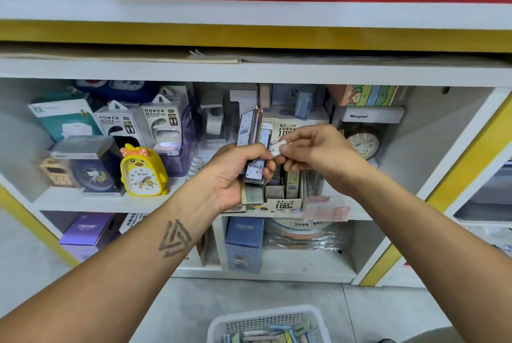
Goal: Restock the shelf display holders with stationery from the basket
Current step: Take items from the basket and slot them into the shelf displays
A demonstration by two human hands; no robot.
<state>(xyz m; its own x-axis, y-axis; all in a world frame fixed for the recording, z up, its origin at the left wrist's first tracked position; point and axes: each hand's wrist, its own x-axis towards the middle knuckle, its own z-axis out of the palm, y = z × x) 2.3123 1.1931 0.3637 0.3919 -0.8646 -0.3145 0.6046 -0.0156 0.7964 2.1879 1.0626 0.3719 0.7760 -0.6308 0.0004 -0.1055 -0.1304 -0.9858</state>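
My left hand (238, 168) grips a bundle of several flat pencil-lead cases (249, 132), held upright in front of the middle shelf. My right hand (313, 148) pinches the white end of one case (278, 147) at the bundle's right side. Just below and behind the hands stands the cardboard display holder (285, 204) marked 0.7 HB 100, with a few lead cases in it. The white basket (266, 320) sits on the floor at the bottom edge, with several pastel stationery packs inside.
On the same shelf stand a yellow duck alarm clock (144, 171), power bank boxes (138, 123) and a round clock (363, 141). Purple and blue CRUHRE boxes (243, 243) fill the lower shelf. A yellow-edged shelf upright (443, 184) rises at right.
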